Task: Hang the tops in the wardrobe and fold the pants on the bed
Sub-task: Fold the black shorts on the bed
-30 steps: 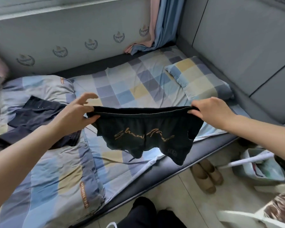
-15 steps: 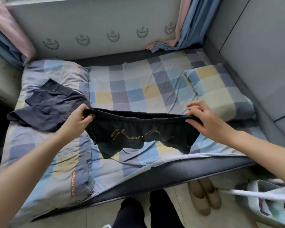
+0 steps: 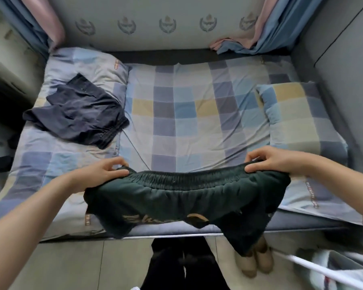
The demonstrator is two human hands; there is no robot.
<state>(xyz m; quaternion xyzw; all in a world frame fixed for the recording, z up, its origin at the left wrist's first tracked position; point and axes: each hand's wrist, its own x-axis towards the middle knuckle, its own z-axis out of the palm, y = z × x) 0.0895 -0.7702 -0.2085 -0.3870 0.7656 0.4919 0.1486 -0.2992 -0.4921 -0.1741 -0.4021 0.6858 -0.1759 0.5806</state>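
Nearest to us, our own dark-trousered legs (image 3: 182, 266) stand on the tiled floor (image 3: 71, 266) at the bed's edge, with a pair of tan shoes (image 3: 258, 261) just to the right, partly under the hanging cloth. Above them we hold the dark green shorts (image 3: 176, 201) by the elastic waistband, the left hand (image 3: 101, 174) pinching one end and the right hand (image 3: 270, 161) pinching the other, both closed on the fabric. We keep the band stretched wide so the legs drop free over the near edge of the bed (image 3: 197, 114), probably to lay the shorts flat for folding. They hang at the edge and are not yet spread on the checked sheet. Farther back, a crumpled navy garment (image 3: 78, 114) lies on the left pillow (image 3: 84, 61), well apart from the shorts; whether it is a top or pants we cannot tell. A second pillow (image 3: 298, 114) sits on the right.
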